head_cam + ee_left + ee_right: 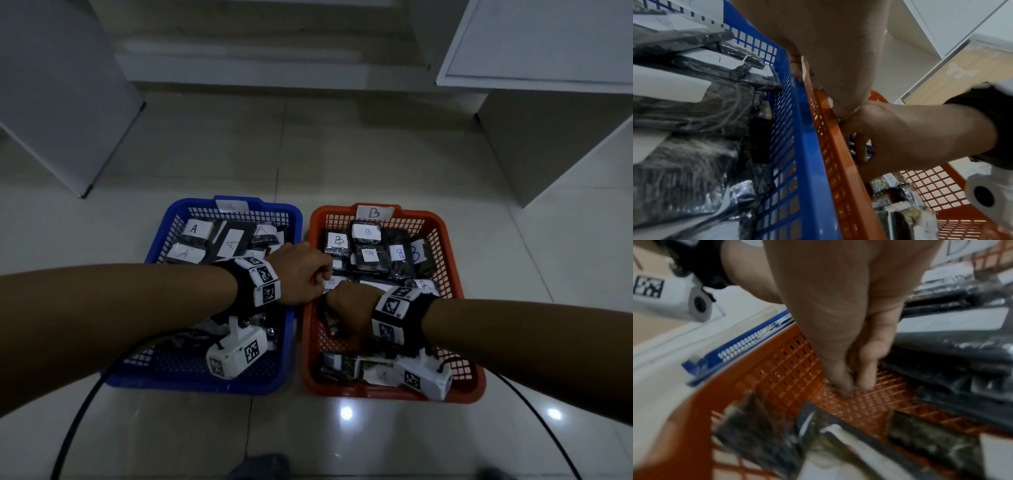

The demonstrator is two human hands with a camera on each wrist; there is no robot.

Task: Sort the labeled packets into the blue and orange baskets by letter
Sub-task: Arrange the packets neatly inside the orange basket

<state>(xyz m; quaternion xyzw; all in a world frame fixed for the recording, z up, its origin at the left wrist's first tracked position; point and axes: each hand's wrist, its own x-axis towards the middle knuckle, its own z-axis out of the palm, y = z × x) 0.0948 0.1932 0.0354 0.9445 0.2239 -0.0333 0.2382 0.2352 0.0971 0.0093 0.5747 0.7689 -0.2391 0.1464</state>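
A: Packets [369,247]: dark plastic-wrapped, flat, white letter labels on top; I judge them light, soft-skinned, a bit slick; best pinched at an edge or across the short sides, not by the label.

B: Where, and which way?

A: A-marked ones in the blue basket [291,212], B-marked in the orange basket [442,222]; one near the orange basket's front [380,376] seems to read A, so likely misfiled; its long axis runs roughly left-right, the far ones lie at mixed angles.

B: Hands?

A: Right hand [352,305] reaches down into the orange basket, fingertips [865,382] together at the mesh floor on something small; what, I cannot tell; left hand [301,270] curled above the shared rims; contents hidden.
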